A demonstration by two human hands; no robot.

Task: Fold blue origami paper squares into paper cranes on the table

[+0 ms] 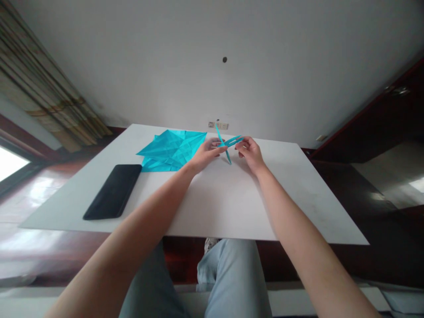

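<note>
Both hands pinch a folded strip over a white table.
Left hand [207, 154] and right hand [250, 152] each clamp the strip [228, 142]; blue paper [172, 150] and a black case [112, 192] lie on the table [215, 203], by a white wall [198, 66].

We take it for a home room, striped curtains [43, 92] upper left, glossy wood floor [36, 198] at left, white table [218, 203] centre, dark wooden cabinet [384, 119] upper right.

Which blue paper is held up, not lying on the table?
The narrow folded strip, pinched between the left hand and the right hand; the wide creased sheet lies flat on the white table, left of them.
</note>
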